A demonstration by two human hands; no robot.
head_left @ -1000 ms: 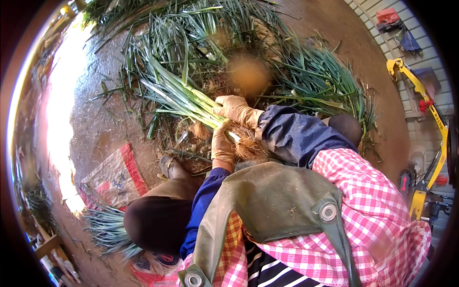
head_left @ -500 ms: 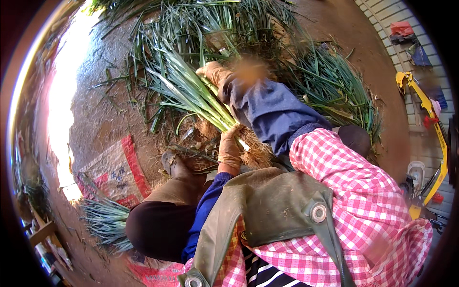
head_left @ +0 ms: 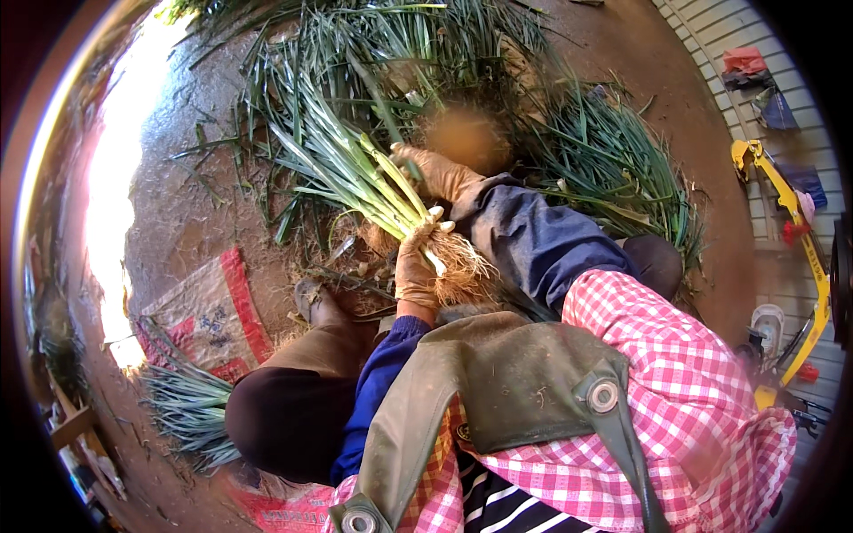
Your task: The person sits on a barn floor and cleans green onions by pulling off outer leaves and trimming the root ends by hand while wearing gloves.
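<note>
My left hand [head_left: 416, 275], in a tan glove, is closed round the lower stalks of a bunch of green garlic [head_left: 360, 182]. The long leaves point away to the upper left. Pale root ends and a tangle of brown roots [head_left: 462, 271] stick out to the right of that hand. My right hand [head_left: 440, 173], gloved too, is just beyond the stalks with its fingers pinched on a blurred green leaf [head_left: 378, 102]. A large heap of loose green leaves [head_left: 418, 44] lies on the ground ahead.
Another pile of green garlic [head_left: 622, 160] lies to the right. A smaller bundle [head_left: 187, 404] sits by my left knee, near a red and white woven sack [head_left: 213, 311]. Along the right wall [head_left: 702, 44] stands a yellow toy digger arm [head_left: 791, 204].
My right hand has moved from over the leaves back toward me and to the right, drawing a leaf away from the bunch. The left hand keeps its hold, shifted slightly.
</note>
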